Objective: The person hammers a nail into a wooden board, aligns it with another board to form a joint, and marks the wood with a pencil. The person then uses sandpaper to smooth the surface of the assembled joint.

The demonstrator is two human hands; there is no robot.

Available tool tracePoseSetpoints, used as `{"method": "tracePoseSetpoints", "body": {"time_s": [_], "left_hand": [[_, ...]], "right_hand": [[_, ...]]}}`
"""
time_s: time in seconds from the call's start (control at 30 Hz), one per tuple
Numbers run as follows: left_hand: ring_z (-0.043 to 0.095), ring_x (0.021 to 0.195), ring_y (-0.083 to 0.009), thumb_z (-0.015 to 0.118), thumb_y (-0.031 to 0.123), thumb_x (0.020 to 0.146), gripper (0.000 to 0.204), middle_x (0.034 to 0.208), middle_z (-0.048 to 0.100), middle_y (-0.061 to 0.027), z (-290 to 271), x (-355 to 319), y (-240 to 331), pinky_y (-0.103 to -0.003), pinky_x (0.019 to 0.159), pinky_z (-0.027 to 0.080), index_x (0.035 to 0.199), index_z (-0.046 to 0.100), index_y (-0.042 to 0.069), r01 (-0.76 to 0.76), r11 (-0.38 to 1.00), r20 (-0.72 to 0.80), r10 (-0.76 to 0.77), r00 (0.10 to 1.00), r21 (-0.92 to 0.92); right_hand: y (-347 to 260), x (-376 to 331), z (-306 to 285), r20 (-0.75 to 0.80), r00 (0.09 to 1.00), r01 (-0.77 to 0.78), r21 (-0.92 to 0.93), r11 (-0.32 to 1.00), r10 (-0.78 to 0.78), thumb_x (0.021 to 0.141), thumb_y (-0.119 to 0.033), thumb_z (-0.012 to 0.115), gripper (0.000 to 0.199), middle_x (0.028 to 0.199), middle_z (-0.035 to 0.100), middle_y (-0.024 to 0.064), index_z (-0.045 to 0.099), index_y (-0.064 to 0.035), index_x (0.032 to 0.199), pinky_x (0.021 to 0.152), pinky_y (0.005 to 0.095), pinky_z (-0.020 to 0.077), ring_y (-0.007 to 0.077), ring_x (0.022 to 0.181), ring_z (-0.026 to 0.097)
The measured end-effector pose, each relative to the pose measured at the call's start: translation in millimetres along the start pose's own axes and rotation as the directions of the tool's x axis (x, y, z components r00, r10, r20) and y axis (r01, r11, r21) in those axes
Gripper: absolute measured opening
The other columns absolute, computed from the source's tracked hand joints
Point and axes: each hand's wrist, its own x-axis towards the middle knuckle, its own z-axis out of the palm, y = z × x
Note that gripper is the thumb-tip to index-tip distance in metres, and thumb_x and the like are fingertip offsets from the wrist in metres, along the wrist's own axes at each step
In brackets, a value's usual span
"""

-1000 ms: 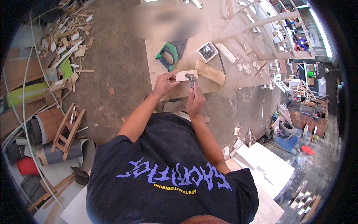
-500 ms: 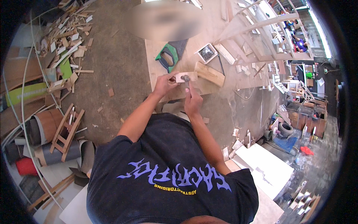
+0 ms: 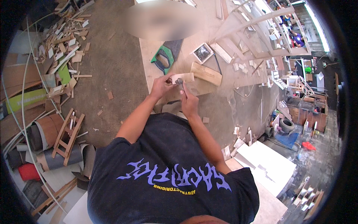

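Observation:
My left hand (image 3: 160,87) is closed on the left end of a small pale wood block (image 3: 188,77), its fingertips partly hidden. My right hand (image 3: 190,103) grips a hammer, whose dark metal head (image 3: 179,81) is over the block, close to my left fingers. Whether it touches the wood, and whether a nail is under it, I cannot tell. Just beyond my hands, a thicker wood block (image 3: 206,74) lies on a plywood sheet (image 3: 148,56). A handsaw with a green and black handle (image 3: 172,56) rests past my left hand.
A square wooden box (image 3: 203,53) holds small dark pieces, perhaps nails. A thin dark rod (image 3: 217,64) lies beside it. A wooden frame (image 3: 257,22) stands at the far right. Offcuts (image 3: 67,41) are heaped at the left, near a small ladder-like wooden piece (image 3: 68,136).
The hammer head has shifted a little left along the small block, toward my left fingers. My left hand keeps its hold, and the whole view has moved slightly.

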Motion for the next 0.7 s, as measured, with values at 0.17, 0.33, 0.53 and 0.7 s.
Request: {"method": "tracePoseSetpoints", "body": {"time_s": [0.17, 0.33, 0.53, 0.7], "left_hand": [[0.075, 0.086, -0.0187, 0.09, 0.008, 0.08, 0.062, 0.1, 0.079, -0.0114, 2.3, -7.6, 3.0, -0.032, 0.081, 0.061, 0.139, 0.07, 0.009, 0.025, 1.0, -0.003, -0.025, 1.0, -0.006], [0.075, 0.085, -0.0191, 0.09, 0.01, 0.08, 0.06, 0.1, 0.079, -0.0111, 4.5, -8.4, 3.4, -0.032, 0.08, 0.061, 0.138, 0.071, 0.012, 0.018, 1.0, -0.011, -0.017, 1.0, 0.026], [0.075, 0.085, -0.0186, 0.091, 0.012, 0.081, 0.061, 0.099, 0.079, -0.0104, 3.1, -7.7, -2.8, -0.032, 0.081, 0.06, 0.138, 0.071, 0.012, 0.013, 1.0, -0.01, -0.013, 1.0, 0.02], [0.076, 0.088, -0.0184, 0.091, 0.013, 0.081, 0.063, 0.101, 0.08, -0.0118, 5.4, -11.1, 0.7, -0.034, 0.083, 0.06, 0.14, 0.07, 0.011, 0.062, 0.998, 0.011, -0.062, 0.998, 0.034]], "right_hand": [[2.9, -0.7, -26.2, -0.14, 0.987, -0.08, -0.022, 0.997, 0.076, 0.108, -0.022, 0.058, 0.046, 0.11, 0.07, 0.0344, 0.06, -0.0089, 0.152, 0.086, 0.0508, 0.0566, 0.0504, 0.101, 0.072], [16.7, 0.4, -30.0, -0.198, 0.978, 0.056, -0.054, 0.997, -0.066, 0.11, -0.021, 0.054, 0.046, 0.113, 0.071, 0.0342, 0.057, -0.0072, 0.154, 0.087, 0.0522, 0.0565, 0.0501, 0.104, 0.072], [4.8, 4.7, -26.8, -0.12, 0.992, -0.041, -0.06, 0.997, 0.033, 0.11, -0.02, 0.053, 0.049, 0.106, 0.072, 0.0339, 0.053, -0.008, 0.158, 0.084, 0.0526, 0.0563, 0.0503, 0.099, 0.072], [14.7, 5.4, -31.6, -0.043, 0.995, 0.08, -0.186, 0.979, -0.09, 0.109, -0.02, 0.055, 0.048, 0.11, 0.071, 0.0345, 0.056, -0.0061, 0.154, 0.085, 0.053, 0.056, 0.0502, 0.101, 0.072]]}}
